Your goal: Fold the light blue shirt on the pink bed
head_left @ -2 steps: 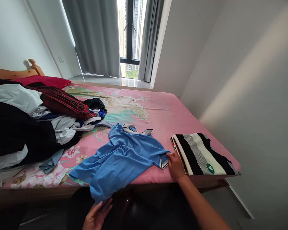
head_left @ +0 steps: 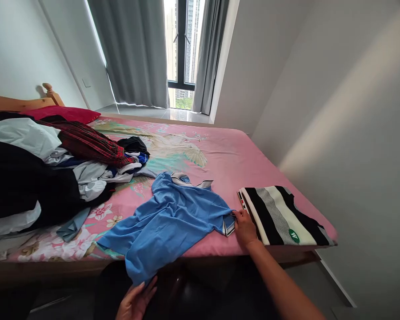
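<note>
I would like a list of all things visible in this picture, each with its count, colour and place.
blue shirt: 1, light blue, spread at the near edge of the bed, hem hanging over it
striped shirt: 1, black, white and grey, folded at the bed's near right corner
clothes pile: 1 heap, black, white, red plaid, blue, on the left of the bed
bed: 1, pink flowered sheet, wooden frame
pillow: 1, red, far left by the headboard
curtains: 2, grey, either side of the window
window: 1, dark frame, far wall
left hand: 1, at the blue shirt's hanging hem
right hand: 1, pinching the blue shirt's sleeve cuff
</note>
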Demonstrator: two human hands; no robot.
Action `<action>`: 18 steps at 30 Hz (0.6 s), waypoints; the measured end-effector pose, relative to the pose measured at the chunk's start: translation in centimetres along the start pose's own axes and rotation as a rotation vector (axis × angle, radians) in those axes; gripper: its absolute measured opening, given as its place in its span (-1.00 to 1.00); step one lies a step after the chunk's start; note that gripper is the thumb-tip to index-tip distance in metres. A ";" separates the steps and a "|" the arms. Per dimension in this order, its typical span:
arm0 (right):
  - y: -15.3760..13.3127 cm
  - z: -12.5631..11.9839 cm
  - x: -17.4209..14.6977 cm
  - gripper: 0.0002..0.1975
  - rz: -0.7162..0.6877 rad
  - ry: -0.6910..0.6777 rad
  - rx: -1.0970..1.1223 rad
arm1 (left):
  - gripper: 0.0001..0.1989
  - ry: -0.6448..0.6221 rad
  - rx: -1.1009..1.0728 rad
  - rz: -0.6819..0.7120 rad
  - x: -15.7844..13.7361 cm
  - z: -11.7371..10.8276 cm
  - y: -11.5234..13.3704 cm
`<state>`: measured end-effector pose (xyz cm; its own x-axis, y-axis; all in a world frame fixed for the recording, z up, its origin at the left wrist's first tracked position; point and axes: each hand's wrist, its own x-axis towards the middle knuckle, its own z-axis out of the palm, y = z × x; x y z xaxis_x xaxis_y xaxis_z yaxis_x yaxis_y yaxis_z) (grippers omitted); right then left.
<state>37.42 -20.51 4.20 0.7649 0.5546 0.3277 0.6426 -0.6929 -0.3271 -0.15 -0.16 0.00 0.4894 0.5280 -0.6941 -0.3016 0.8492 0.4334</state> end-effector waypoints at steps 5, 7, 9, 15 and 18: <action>0.0 -0.1 2.2 -0.78 0.092 0.005 0.037 | -0.90 0.058 -0.018 0.002 0.2 -0.3 0.0; 0.1 -0.4 1.7 -0.75 0.122 0.042 0.078 | -0.89 0.079 -0.029 0.005 0.4 -0.5 0.0; 0.4 -0.9 0.6 -0.69 0.153 0.087 0.112 | -0.87 0.085 -0.023 -0.006 0.5 -0.7 -0.2; 0.5 -2.1 -2.1 -0.63 0.471 0.273 0.471 | -0.64 -0.012 0.072 -0.015 -0.1 0.2 -0.8; -0.4 -1.9 -3.0 -0.57 0.706 0.342 0.707 | -0.50 -0.016 0.028 -0.014 0.0 0.8 -0.8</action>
<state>34.81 -22.75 5.05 0.9928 -0.1052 0.0579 0.0212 -0.3208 -0.9469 0.80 -0.86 0.08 0.5063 0.5156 -0.6912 -0.2718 0.8561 0.4395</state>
